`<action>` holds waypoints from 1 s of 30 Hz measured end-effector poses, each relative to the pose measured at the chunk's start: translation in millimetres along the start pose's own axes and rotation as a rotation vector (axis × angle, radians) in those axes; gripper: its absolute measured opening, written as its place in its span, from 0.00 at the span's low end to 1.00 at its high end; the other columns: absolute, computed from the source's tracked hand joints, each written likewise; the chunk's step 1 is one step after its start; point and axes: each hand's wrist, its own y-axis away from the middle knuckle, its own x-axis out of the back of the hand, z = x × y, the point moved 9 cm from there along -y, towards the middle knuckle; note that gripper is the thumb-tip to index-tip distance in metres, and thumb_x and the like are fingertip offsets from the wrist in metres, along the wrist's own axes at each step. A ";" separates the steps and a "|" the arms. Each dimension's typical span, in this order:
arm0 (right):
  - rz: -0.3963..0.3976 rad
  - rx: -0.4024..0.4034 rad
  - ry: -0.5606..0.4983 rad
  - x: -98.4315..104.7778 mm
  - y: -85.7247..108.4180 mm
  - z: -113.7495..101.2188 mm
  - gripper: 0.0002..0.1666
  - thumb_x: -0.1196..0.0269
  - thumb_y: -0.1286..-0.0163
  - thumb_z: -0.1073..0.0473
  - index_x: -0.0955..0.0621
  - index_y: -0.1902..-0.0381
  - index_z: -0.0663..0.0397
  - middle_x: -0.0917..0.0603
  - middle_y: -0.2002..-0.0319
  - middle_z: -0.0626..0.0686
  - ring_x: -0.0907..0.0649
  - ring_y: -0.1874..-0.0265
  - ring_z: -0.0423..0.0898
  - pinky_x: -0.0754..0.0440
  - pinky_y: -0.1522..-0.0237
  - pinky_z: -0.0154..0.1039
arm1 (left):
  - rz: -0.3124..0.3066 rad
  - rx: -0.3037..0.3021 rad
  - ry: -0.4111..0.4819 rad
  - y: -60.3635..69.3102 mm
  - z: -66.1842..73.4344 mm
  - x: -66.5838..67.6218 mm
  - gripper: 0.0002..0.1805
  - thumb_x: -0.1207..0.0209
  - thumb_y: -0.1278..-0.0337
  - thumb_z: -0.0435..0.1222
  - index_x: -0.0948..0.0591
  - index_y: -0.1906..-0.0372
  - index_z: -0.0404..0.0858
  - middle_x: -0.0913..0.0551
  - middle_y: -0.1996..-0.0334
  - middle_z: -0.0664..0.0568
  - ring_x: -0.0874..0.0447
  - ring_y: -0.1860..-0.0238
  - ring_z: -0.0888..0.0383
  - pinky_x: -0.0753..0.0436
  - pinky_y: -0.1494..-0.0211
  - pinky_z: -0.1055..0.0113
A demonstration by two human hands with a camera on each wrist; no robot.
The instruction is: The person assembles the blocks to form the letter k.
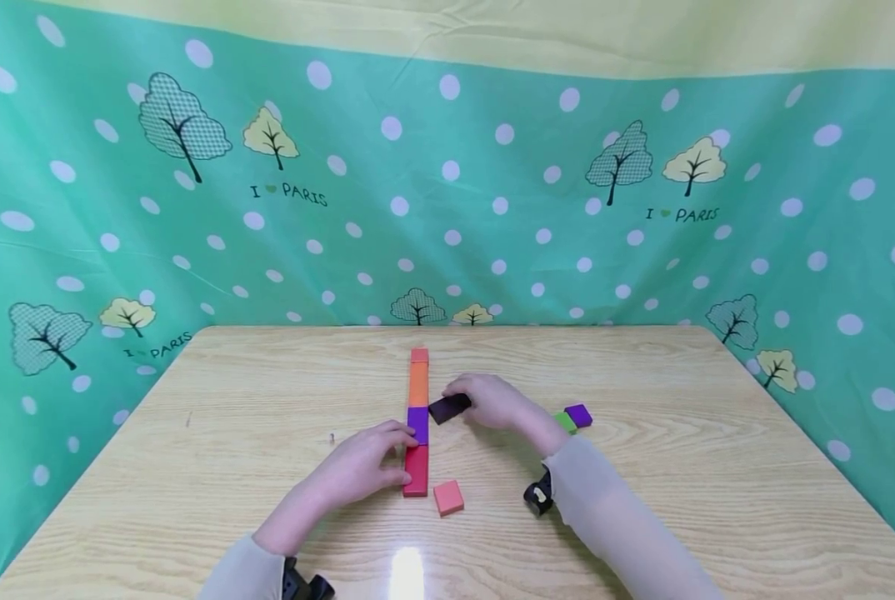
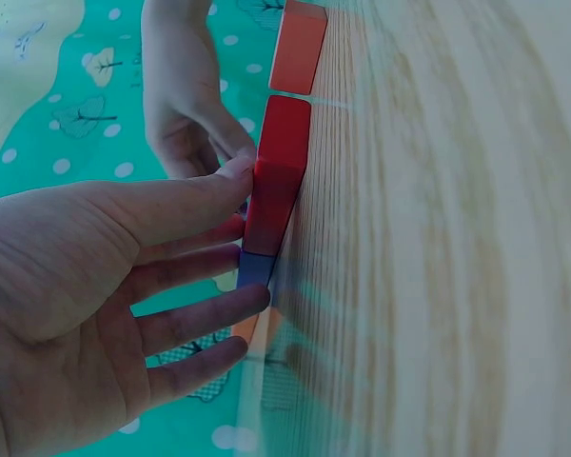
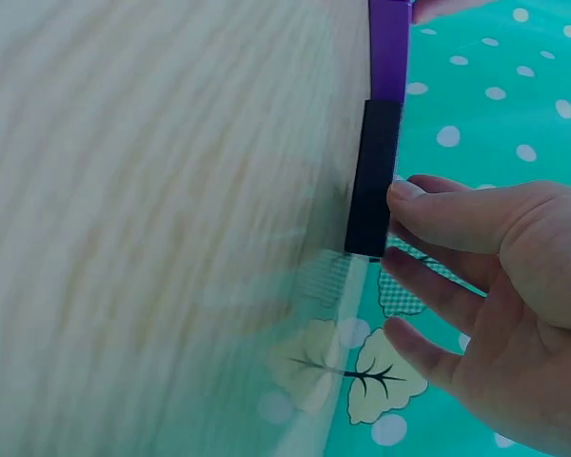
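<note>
Black block (image 1: 446, 408), pinched between the thumb and fingers of my right hand (image 1: 496, 404), lies askew just right of a straight row. From its far end, the row comprises a small coral block (image 1: 419, 355), an orange block (image 1: 418, 385), a purple block (image 1: 419, 419) and a red block (image 1: 417, 477), set end to end on the wood-grain table (image 1: 642, 492). My left hand (image 1: 368, 462) grips nothing: its fingers are spread and relaxed, the thumb against the red block, the fingertips reaching the purple one. My hands are apart, one on either side of the row.

Likely faults: the black block's corner sits so near the purple block (contact cannot be told) that a leftward push at this angle could knock the row crooked. A drag of my left thumb could turn the red block likewise. My right forearm passes close to a green block (image 1: 566, 422) and a purple square (image 1: 578, 415); a low sweep might scatter them.

Edges and room: the row ends near the table's far edge, leaving little forward travel. Both side edges lie well apart from my hands. Near the red block, a coral square (image 1: 449, 498) narrows my passage.
</note>
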 end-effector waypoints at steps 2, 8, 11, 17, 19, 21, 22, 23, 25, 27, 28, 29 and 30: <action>0.013 -0.015 0.001 2.8 3.9 1.6 0.22 0.37 0.43 0.67 0.22 0.49 0.54 0.21 0.49 0.53 0.24 0.46 0.51 0.29 0.41 0.45 | -0.003 -0.002 -0.003 0.3 0.4 0.1 0.22 0.34 0.55 0.42 0.21 0.51 0.39 0.23 0.48 0.52 0.23 0.54 0.56 0.23 0.48 0.58; 0.045 -0.109 -0.043 14.1 22.2 10.5 0.20 0.38 0.41 0.65 0.22 0.48 0.54 0.21 0.49 0.53 0.24 0.46 0.51 0.29 0.42 0.47 | -0.009 -0.008 -0.007 0.6 1.4 -0.1 0.22 0.35 0.54 0.42 0.21 0.51 0.39 0.23 0.48 0.52 0.23 0.52 0.55 0.24 0.47 0.57; 0.048 -0.145 -0.048 18.2 31.0 15.6 0.21 0.39 0.40 0.65 0.22 0.47 0.54 0.21 0.48 0.52 0.25 0.45 0.51 0.30 0.40 0.47 | -0.004 -0.007 -0.010 0.3 1.5 0.7 0.22 0.34 0.55 0.41 0.21 0.51 0.39 0.23 0.48 0.51 0.23 0.51 0.54 0.24 0.46 0.56; 0.048 -0.187 -0.074 21.9 45.5 28.6 0.20 0.39 0.41 0.65 0.22 0.49 0.53 0.21 0.47 0.53 0.25 0.44 0.52 0.30 0.40 0.47 | -0.001 -0.002 -0.007 -0.2 1.1 1.1 0.22 0.34 0.55 0.41 0.21 0.51 0.39 0.23 0.48 0.51 0.23 0.50 0.53 0.25 0.45 0.55; 0.044 -0.200 -0.079 22.4 50.2 33.3 0.20 0.39 0.41 0.66 0.21 0.49 0.53 0.21 0.48 0.53 0.26 0.44 0.53 0.31 0.40 0.48 | -0.003 0.001 -0.009 -0.1 0.9 0.8 0.23 0.34 0.55 0.41 0.21 0.51 0.39 0.23 0.47 0.51 0.23 0.50 0.53 0.25 0.44 0.56; 0.037 -0.218 -0.080 23.0 54.9 37.7 0.20 0.38 0.42 0.67 0.21 0.50 0.53 0.21 0.48 0.54 0.26 0.44 0.53 0.31 0.40 0.49 | -0.001 0.005 -0.006 -0.3 0.3 0.5 0.23 0.34 0.55 0.42 0.21 0.51 0.39 0.23 0.47 0.51 0.23 0.50 0.53 0.25 0.44 0.56; 0.032 -0.226 -0.081 23.1 57.3 39.8 0.21 0.38 0.43 0.67 0.21 0.50 0.54 0.21 0.47 0.54 0.26 0.44 0.53 0.31 0.41 0.49 | -0.001 0.006 -0.006 -0.4 0.2 0.5 0.23 0.34 0.55 0.42 0.21 0.51 0.39 0.23 0.47 0.51 0.23 0.50 0.53 0.25 0.44 0.56; 0.027 -0.234 -0.082 23.4 59.6 41.4 0.21 0.38 0.43 0.67 0.21 0.50 0.54 0.22 0.47 0.54 0.26 0.44 0.54 0.30 0.41 0.49 | -0.001 0.006 -0.006 -0.5 0.3 0.7 0.23 0.34 0.55 0.42 0.21 0.51 0.39 0.23 0.48 0.51 0.23 0.50 0.53 0.25 0.44 0.57; 0.016 -0.259 -0.097 23.0 64.2 45.4 0.21 0.37 0.44 0.67 0.21 0.50 0.54 0.22 0.47 0.55 0.26 0.44 0.54 0.31 0.41 0.50 | 0.001 0.006 -0.003 -0.8 0.1 0.9 0.23 0.34 0.56 0.41 0.21 0.52 0.39 0.23 0.48 0.51 0.24 0.49 0.53 0.25 0.44 0.56; 0.006 -0.272 -0.104 22.9 68.4 48.2 0.22 0.37 0.45 0.68 0.21 0.50 0.54 0.22 0.47 0.55 0.26 0.44 0.54 0.30 0.42 0.50 | 0.002 0.005 -0.001 -1.1 0.1 1.2 0.23 0.34 0.56 0.41 0.21 0.52 0.38 0.23 0.48 0.51 0.24 0.49 0.52 0.26 0.44 0.56; 0.001 -0.278 -0.107 22.6 70.4 49.7 0.22 0.36 0.45 0.68 0.21 0.50 0.54 0.22 0.48 0.55 0.26 0.44 0.54 0.30 0.42 0.50 | 0.001 0.004 -0.002 -1.1 0.2 1.4 0.23 0.34 0.56 0.41 0.21 0.52 0.38 0.23 0.48 0.51 0.24 0.49 0.52 0.26 0.44 0.55; -0.003 -0.282 -0.108 22.6 72.2 50.9 0.22 0.36 0.46 0.67 0.21 0.50 0.54 0.21 0.48 0.55 0.26 0.45 0.54 0.29 0.42 0.50 | 0.000 0.004 -0.003 -1.2 0.1 1.2 0.23 0.34 0.56 0.41 0.21 0.52 0.38 0.23 0.48 0.51 0.24 0.49 0.51 0.26 0.44 0.55; -0.006 -0.288 -0.110 22.3 73.9 52.8 0.22 0.35 0.46 0.67 0.21 0.51 0.55 0.21 0.48 0.55 0.26 0.45 0.54 0.29 0.42 0.50 | 0.000 0.004 -0.004 -1.2 -0.1 1.0 0.23 0.34 0.56 0.41 0.21 0.52 0.38 0.23 0.48 0.51 0.24 0.49 0.51 0.26 0.44 0.55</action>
